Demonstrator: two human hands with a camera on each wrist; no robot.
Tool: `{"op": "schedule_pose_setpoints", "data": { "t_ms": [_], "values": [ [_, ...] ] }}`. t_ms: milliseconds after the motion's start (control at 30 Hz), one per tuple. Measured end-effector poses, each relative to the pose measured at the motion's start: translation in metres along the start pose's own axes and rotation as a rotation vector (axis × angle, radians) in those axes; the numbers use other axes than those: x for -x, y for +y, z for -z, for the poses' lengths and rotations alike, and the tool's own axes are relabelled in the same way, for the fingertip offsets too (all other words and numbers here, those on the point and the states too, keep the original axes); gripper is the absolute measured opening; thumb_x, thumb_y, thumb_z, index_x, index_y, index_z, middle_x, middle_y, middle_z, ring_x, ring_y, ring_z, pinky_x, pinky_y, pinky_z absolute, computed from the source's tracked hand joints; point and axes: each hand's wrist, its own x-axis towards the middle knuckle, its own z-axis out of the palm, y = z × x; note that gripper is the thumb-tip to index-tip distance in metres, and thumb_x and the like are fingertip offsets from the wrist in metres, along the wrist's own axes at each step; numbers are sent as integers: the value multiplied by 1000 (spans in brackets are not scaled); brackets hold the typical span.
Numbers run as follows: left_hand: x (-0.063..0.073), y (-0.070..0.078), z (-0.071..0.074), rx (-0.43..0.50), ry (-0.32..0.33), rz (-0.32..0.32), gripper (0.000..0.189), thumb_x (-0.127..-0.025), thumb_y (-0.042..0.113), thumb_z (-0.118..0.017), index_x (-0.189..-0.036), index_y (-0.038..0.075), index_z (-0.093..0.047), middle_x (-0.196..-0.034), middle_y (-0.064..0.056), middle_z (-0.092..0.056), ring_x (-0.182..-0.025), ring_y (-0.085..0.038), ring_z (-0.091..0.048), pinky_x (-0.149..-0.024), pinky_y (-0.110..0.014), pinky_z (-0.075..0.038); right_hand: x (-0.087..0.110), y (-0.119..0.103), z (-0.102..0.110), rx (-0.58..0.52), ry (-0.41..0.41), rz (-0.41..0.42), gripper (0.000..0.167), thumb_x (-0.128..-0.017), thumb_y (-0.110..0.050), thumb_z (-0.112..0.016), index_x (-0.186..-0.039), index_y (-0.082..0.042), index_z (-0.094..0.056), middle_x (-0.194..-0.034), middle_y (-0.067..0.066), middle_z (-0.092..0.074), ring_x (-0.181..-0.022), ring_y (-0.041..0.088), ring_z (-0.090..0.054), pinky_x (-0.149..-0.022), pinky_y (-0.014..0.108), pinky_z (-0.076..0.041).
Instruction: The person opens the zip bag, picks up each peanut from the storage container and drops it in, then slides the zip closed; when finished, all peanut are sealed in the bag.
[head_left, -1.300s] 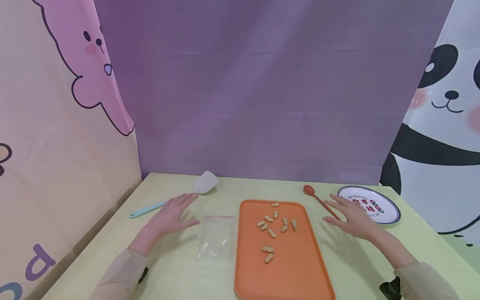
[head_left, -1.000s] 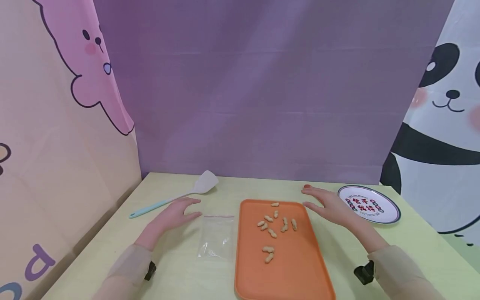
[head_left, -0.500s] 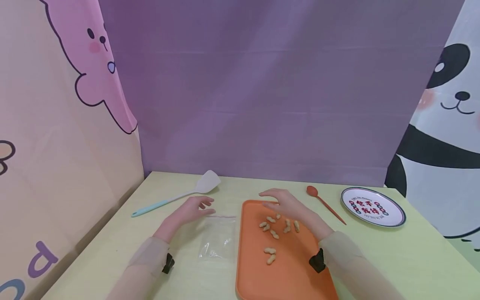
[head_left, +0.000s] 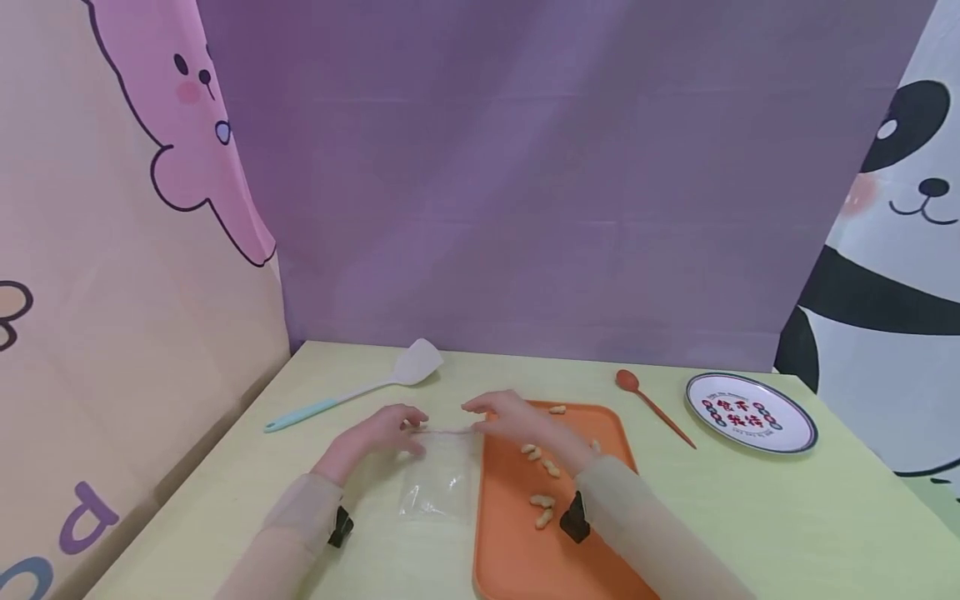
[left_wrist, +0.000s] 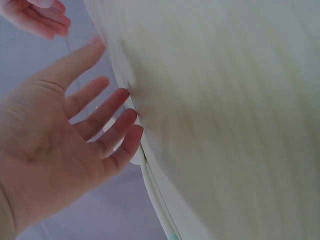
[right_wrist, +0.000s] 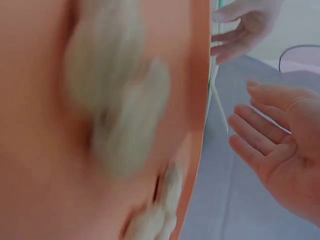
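A clear zip bag (head_left: 437,492) lies flat on the table, its pinkish top edge facing away. My left hand (head_left: 384,432) hovers by the bag's far left corner; in the left wrist view that hand (left_wrist: 55,135) has loosely bent fingers around nothing. Over the far left corner of the orange tray (head_left: 510,558), my right hand (head_left: 517,419) reaches toward the bag's far right corner. The right wrist view shows this hand (right_wrist: 290,145) with relaxed fingers and nothing held. Several peanuts (head_left: 543,519) lie in the tray, some hidden by the right arm.
A spatula (head_left: 352,392) with a pale blue handle lies at the back left. To the right of the tray are a red spoon (head_left: 656,410) and a white patterned plate (head_left: 750,414). A purple cloth (head_left: 525,183) hangs behind the table (head_left: 795,517).
My right hand has swept left from beside the plate, across the tray, to the bag's far right corner. My left hand has shifted slightly right, to the bag's far left corner.
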Motion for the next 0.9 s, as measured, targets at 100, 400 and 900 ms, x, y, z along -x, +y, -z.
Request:
{"op": "schedule_pose_setpoints", "data": {
  "t_ms": [100, 400, 900],
  "values": [
    [-2, 1, -2, -49, -6, -14, 47, -74, 11, -79, -116, 0, -62, -105, -10, -63, -99, -25, -57, -93, -39, -46, -3, -37, 2, 54, -20, -1, 39, -91, -17, -62, -127, -2, -57, -125, 12, -61, -115, 27, -58, -96, 39, -47],
    [-4, 1, -4, -83, -19, 20, 30, -71, 9, -80, -95, 5, -63, -90, -2, -59, -86, -16, -50, -85, -33, -45, -12, -60, -13, 73, -123, -112, 38, -92, -9, -57, -130, -1, -55, -131, 12, -57, -121, 28, -53, -100, 42, -44],
    [-1, 8, -2, -37, 29, -122, 41, -74, -10, -69, -112, 1, -59, -100, -11, -59, -86, -20, -55, -78, -32, -49, -15, -58, -15, 68, -22, -52, 21, -87, -1, -59, -105, 0, -71, -96, 11, -71, -78, 16, -61, -66, 22, -48]
  ]
}}
